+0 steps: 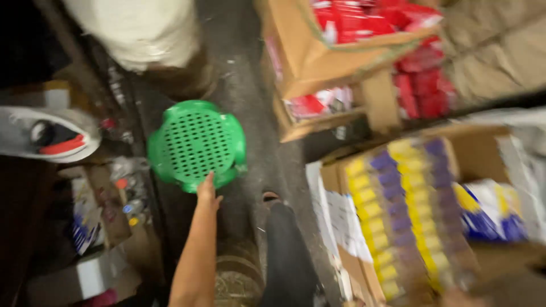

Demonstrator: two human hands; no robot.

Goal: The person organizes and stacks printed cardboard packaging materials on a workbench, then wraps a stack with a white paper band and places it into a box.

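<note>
One hand, the left [208, 192], touches the perforated green plastic stool's [196, 143] rim, fingers loosely extended, grasp not yet closed.

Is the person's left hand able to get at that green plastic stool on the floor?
Probably yes. The left hand is stretched out and already at the near edge of the green stool, seemingly touching its rim. Nothing lies between them; the cardboard boxes stand off to the side.

bare forearm [193, 256] with no sleeve, dark trouser leg [287, 256], sandal strap on the foot [271, 196] mid-frame
</note>
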